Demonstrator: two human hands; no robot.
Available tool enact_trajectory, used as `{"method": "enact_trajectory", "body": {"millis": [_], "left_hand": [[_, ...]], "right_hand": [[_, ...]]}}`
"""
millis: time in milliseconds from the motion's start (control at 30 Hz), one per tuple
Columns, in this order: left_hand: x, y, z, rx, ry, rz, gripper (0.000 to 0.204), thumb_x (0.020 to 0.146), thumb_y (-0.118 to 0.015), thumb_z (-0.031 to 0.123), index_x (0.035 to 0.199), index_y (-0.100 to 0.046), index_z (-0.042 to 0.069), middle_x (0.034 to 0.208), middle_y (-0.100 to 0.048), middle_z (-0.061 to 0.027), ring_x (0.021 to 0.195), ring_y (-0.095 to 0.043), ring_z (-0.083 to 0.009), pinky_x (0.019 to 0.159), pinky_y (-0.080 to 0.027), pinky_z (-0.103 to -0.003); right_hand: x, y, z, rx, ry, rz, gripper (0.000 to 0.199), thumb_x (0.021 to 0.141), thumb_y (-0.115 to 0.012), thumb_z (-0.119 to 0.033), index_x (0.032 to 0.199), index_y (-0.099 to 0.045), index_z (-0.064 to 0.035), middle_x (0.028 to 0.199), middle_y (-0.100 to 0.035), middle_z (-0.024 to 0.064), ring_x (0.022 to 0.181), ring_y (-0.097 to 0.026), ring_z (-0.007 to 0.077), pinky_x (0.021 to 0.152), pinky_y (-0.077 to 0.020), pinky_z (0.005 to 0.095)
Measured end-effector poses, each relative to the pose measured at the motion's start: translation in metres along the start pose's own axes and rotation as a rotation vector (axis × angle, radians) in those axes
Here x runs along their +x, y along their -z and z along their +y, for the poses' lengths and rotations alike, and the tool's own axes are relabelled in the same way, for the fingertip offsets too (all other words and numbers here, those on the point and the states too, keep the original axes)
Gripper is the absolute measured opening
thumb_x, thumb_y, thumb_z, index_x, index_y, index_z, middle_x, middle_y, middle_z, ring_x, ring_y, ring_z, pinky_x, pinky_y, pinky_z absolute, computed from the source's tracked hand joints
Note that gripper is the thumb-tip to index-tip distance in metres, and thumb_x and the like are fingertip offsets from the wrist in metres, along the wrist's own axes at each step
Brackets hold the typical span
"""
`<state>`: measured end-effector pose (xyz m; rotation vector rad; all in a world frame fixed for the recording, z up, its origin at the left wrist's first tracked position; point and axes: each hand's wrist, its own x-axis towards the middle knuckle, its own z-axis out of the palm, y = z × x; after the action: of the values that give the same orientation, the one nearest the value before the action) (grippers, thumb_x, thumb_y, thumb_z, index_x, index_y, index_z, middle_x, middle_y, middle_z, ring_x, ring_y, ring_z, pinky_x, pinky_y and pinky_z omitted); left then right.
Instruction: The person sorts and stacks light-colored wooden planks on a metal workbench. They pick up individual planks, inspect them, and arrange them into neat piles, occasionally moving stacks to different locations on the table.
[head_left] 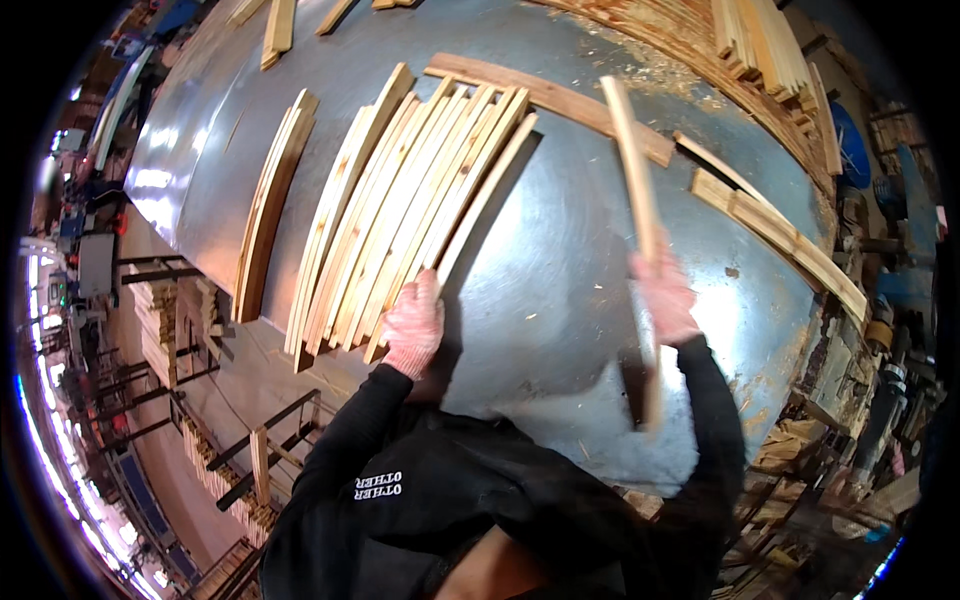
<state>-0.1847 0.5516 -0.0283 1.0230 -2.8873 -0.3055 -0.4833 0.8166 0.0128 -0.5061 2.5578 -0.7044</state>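
My right hand point(665, 298), in a pale pinkish work glove, is closed around a long wooden strip point(628, 150) on the right side of the metal table. The strip points away from me and is smeared by motion, most of all at its near end. My left hand point(413, 322), gloved alike, is closed at the near end of another wooden strip point(490, 205), the rightmost beside a row of strips. That row of pale strips point(400, 200) lies side by side on the table, some with knots. My left fingertips are partly hidden.
A flat board point(550, 95) lies across the row's far end. A separate stack of strips point(272, 205) sits to the left, and loose strips point(780, 235) lie at the right edge. Sawdust and shavings cover the metal table's point(560, 250) far side. Machinery stands at right.
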Motion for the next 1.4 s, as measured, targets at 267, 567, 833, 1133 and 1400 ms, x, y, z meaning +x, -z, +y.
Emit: {"method": "enact_trajectory", "body": {"millis": [267, 567, 833, 1133, 1400], "left_hand": [[0.028, 0.017, 0.025, 0.078, -0.172, -0.04, 0.103, 0.071, -0.073, 0.068, 0.141, -0.044, -0.001, 0.141, -0.039, -0.0308, 0.134, -0.034, -0.0511, 0.111, -0.019, -0.068], [0.046, 0.013, 0.034, -0.065, -0.034, -0.145, 0.117, 0.075, -0.067, 0.075, 0.152, -0.029, -0.005, 0.154, -0.023, -0.0378, 0.144, -0.019, -0.0564, 0.114, -0.008, -0.071], [0.062, -0.004, 0.037, 0.129, 0.08, -0.226, 0.099, 0.078, -0.075, 0.024, 0.156, -0.02, 0.0, 0.157, -0.017, -0.0372, 0.148, -0.013, -0.0549, 0.115, -0.011, -0.071], [0.052, 0.001, 0.021, 0.11, 0.031, -0.125, 0.084, 0.082, -0.071, 0.014, 0.154, -0.029, 0.001, 0.156, -0.028, -0.0294, 0.148, -0.022, -0.0477, 0.12, -0.014, -0.063], [0.042, -0.014, 0.004, 0.2, -0.044, -0.045, 0.085, 0.084, -0.069, 0.019, 0.157, -0.027, 0.006, 0.159, -0.028, -0.026, 0.149, -0.023, -0.0449, 0.121, -0.015, -0.059]], "right_hand": [[0.086, -0.136, -0.123, 0.123, 0.111, -0.272, 0.081, 0.1, -0.035, -0.063, 0.149, -0.039, 0.0023, 0.12, -0.064, 0.0325, 0.115, -0.06, 0.0474, 0.1, -0.0471, 0.0485], [0.133, -0.162, -0.137, 0.116, 0.231, -0.311, 0.065, 0.102, -0.039, -0.053, 0.134, -0.049, 0.0025, 0.081, -0.069, 0.0211, 0.08, -0.07, 0.0381, 0.079, -0.0545, 0.0458], [0.253, -0.084, -0.083, -0.652, 0.729, 0.882, 0.074, 0.092, -0.055, -0.059, 0.143, -0.045, -0.0068, 0.128, -0.062, 0.023, 0.116, -0.062, 0.0385, 0.098, -0.0506, 0.0502], [0.177, -0.002, -0.047, -0.309, 0.183, -0.281, 0.075, 0.087, -0.065, -0.059, 0.13, -0.044, -0.0005, 0.109, -0.067, 0.0263, 0.105, -0.067, 0.0376, 0.089, -0.0555, 0.0409], [-0.036, -0.146, -0.059, -0.047, 0.067, -0.198, 0.051, 0.096, -0.051, -0.037, 0.129, -0.054, 0.0015, 0.1, -0.069, 0.022, 0.091, -0.069, 0.0331, 0.08, -0.0547, 0.0434]]}}
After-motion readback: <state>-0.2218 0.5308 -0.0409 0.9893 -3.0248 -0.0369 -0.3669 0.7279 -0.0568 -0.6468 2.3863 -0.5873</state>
